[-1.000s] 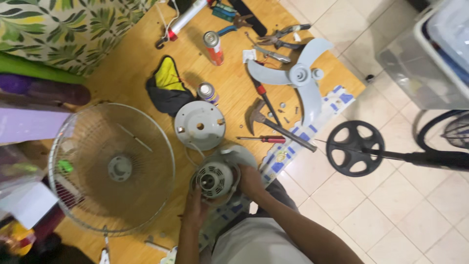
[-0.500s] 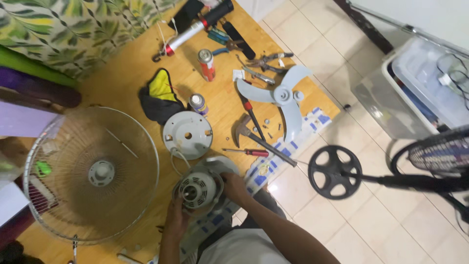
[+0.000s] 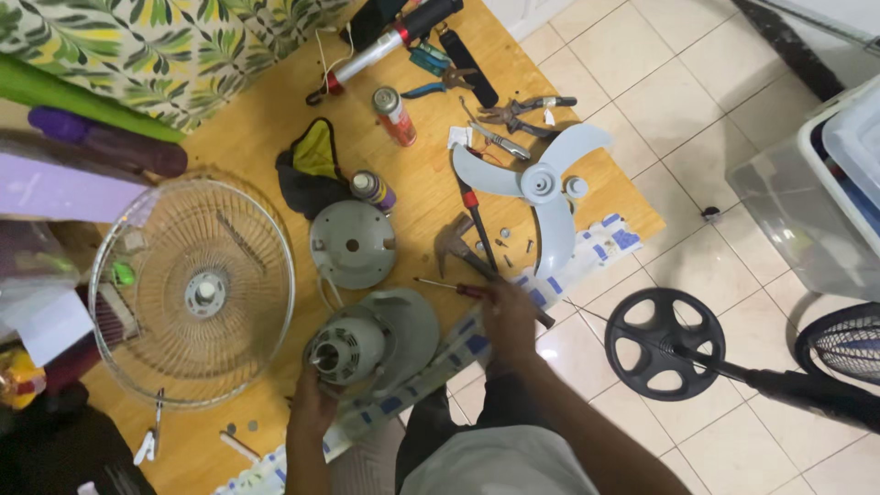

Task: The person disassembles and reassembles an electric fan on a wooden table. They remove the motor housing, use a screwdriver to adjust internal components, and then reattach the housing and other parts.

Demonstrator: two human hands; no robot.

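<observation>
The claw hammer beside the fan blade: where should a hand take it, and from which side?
Probably by the handle, from the person's side. The claw hammer lies flat on the wooden board, head toward the round grey cover, handle running down-right toward the right hand. Small screws lie near the head, so the handle end looks like the easier place for the fingers.
</observation>
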